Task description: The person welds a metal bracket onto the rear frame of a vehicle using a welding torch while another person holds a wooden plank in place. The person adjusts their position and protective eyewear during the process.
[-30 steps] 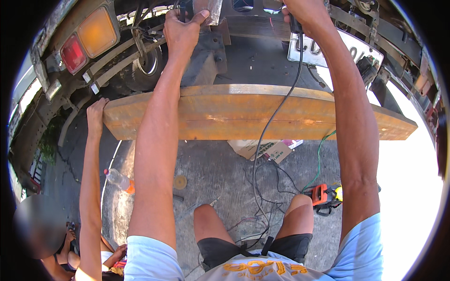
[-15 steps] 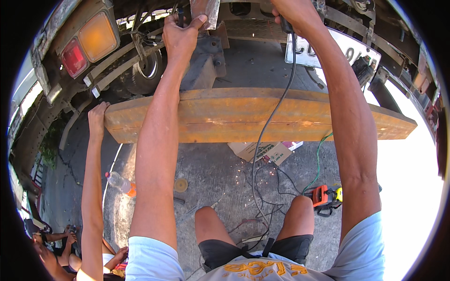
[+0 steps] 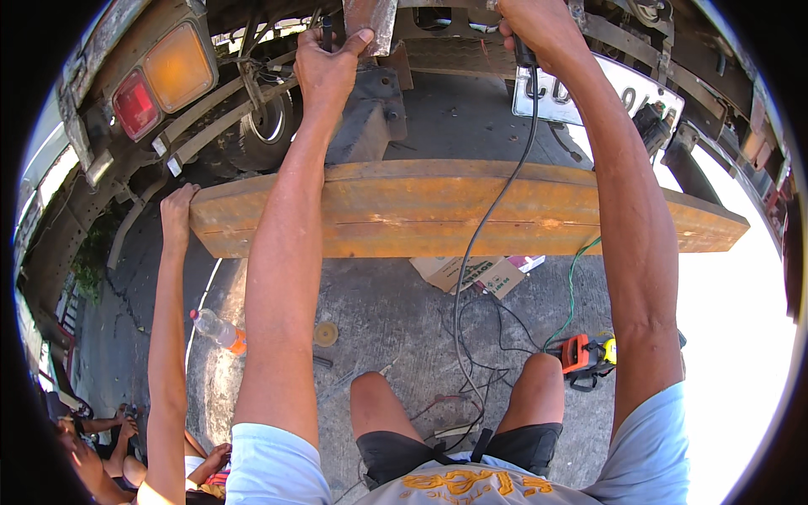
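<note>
At the top of the view my left hand [image 3: 326, 71] is closed on the lower edge of a worn metal plate [image 3: 370, 25], with the thumb pressed on its face. A short dark rod [image 3: 326, 32] stands by its fingers. My right hand [image 3: 543, 38] is wrapped round the black handle of a corded tool [image 3: 525, 55]; the tool's working end is out of frame. Its grey cord [image 3: 492, 202] hangs down across a long rusty steel beam [image 3: 438, 206]. The beam lies crosswise below my hands, beside a dark steel bracket [image 3: 370, 109].
Another person's hand [image 3: 177, 206] grips the beam's left end. A truck's tail light [image 3: 179, 66] and number plate [image 3: 602, 93] flank the work. Below lie a cardboard box [image 3: 484, 273], bottle [image 3: 219, 331], round disc [image 3: 326, 334], tangled cables and an orange-black machine [image 3: 581, 358].
Sparks falling near the cardboard box have gone. My right hand and the cord have shifted slightly right; my left hand stays on the plate.
</note>
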Tool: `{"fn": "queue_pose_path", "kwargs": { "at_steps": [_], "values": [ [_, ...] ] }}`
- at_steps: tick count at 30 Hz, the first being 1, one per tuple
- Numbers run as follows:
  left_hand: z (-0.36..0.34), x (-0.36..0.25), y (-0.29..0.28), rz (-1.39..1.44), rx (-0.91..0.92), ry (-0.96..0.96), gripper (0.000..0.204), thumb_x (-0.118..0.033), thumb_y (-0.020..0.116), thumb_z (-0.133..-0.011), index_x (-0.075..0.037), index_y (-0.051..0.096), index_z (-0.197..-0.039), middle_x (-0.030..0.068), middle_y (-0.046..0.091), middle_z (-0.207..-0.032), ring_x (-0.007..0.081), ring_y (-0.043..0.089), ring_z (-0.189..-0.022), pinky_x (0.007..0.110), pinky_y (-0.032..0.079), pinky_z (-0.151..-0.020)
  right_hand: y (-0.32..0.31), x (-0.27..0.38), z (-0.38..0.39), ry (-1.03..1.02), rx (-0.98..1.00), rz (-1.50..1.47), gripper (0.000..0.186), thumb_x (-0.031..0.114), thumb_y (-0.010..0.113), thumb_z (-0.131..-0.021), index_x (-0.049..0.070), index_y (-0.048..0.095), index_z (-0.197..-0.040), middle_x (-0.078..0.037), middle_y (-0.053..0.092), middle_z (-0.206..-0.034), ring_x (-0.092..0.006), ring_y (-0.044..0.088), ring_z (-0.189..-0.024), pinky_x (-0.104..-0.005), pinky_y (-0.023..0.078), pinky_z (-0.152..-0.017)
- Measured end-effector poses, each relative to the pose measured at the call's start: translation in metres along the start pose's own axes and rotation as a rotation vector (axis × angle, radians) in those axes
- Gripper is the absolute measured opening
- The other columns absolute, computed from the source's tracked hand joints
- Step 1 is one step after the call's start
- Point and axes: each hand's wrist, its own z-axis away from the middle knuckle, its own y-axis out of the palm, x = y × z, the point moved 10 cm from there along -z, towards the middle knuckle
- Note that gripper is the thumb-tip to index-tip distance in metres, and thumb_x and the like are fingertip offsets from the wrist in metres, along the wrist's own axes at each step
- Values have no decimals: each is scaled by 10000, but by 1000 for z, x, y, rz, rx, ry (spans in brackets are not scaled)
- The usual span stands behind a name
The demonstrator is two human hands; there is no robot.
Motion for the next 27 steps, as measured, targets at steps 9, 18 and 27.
{"fn": "queue_pose_path", "kwargs": {
  "at_steps": [9,18,27],
  "values": [
    [-2,2,0,-34,29,-9,645,-391,973,-788,68,641,-1095,93,702,-897,176,646,-796,338,541,-757,-2,3,4,13,3,19,647,527,683,-997,3,574,-1360,-90,658,-862,-168,630,-605,-338,526,-567],
    [-4,3,0,-52,17,-12,679,-419,973,-766,74,646,-1100,98,702,-909,187,634,-797,350,543,-766,-89,20,82,-132,-116,576,1061,746,683,-879,22,441,-1616,-184,745,-939,-245,762,-818,-333,591,-720],
    [2,1,-2,-69,-7,-2,617,-387,975,-766,38,634,-1053,55,660,-862,165,595,-762,344,519,-724,-138,74,150,-278,-38,559,865,604,758,-946,137,501,-1627,-193,715,-1242,-267,767,-1047,-373,646,-880]
  ]
}}
